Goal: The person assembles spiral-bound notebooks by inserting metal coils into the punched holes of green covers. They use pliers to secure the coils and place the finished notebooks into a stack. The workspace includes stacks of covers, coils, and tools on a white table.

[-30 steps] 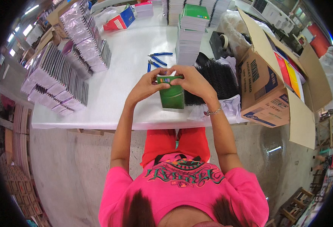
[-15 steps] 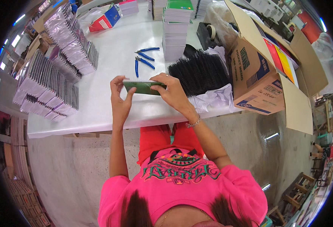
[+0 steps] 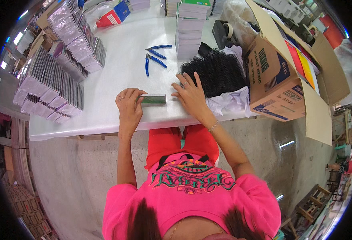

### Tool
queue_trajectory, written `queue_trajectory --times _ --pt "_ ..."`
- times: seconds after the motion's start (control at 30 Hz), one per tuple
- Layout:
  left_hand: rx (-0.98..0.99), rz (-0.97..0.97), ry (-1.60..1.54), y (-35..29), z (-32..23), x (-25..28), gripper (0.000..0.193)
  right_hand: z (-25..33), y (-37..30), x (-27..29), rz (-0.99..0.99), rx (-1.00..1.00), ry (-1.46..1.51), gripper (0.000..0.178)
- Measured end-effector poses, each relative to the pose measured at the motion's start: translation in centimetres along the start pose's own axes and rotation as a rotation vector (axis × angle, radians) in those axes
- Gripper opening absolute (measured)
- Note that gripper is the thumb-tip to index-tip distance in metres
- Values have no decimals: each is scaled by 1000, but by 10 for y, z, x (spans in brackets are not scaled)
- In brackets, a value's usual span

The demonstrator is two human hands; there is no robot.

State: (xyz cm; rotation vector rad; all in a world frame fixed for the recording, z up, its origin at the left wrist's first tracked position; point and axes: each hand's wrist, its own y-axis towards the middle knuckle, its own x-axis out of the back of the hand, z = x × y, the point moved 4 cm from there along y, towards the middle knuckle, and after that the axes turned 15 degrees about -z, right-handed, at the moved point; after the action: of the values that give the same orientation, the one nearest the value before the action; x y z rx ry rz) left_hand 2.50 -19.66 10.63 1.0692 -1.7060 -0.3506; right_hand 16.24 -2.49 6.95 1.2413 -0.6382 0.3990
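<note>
My left hand [image 3: 130, 105] is closed on the left end of a small green-covered notepad [image 3: 156, 100] near the table's front edge. To its right, my right hand [image 3: 190, 97] is empty, with its fingers spread just above or on the table. Its fingertips come close to a pile of black spiral binding wires [image 3: 216, 74] lying on crumpled white paper [image 3: 234, 103]. Two blue-handled cutting pliers [image 3: 156, 60] rest beyond the notepad. Behind the wires rises a tall stack of unbound pads [image 3: 188, 38], topped with a green cover.
Stacks of wire-bound notepads [image 3: 52, 84] stand along the table's left side. An open cardboard box [image 3: 274, 82] with colourful contents is at the right. Beyond the wires sits a dark tape dispenser [image 3: 223, 35]. A red and blue carton [image 3: 112, 17] lies at the back.
My right hand has let go of the notepad and moved right toward the black wires, its fingers opening. The left hand has lowered the notepad slightly and still holds it.
</note>
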Motion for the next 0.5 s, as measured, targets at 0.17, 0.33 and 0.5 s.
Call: queue_trajectory --times 0.17,0.33,0.5 --pt "50 45 -54 -7 4 -16 27 -30 -7 -13 105 27 -229 30" --pt "5 27 19 -12 -19 -28 26 -44 -8 -10 97 25 -193 29" --pt "47 -76 63 -18 -27 -45 53 -50 -6 -6 77 32 -131 27"
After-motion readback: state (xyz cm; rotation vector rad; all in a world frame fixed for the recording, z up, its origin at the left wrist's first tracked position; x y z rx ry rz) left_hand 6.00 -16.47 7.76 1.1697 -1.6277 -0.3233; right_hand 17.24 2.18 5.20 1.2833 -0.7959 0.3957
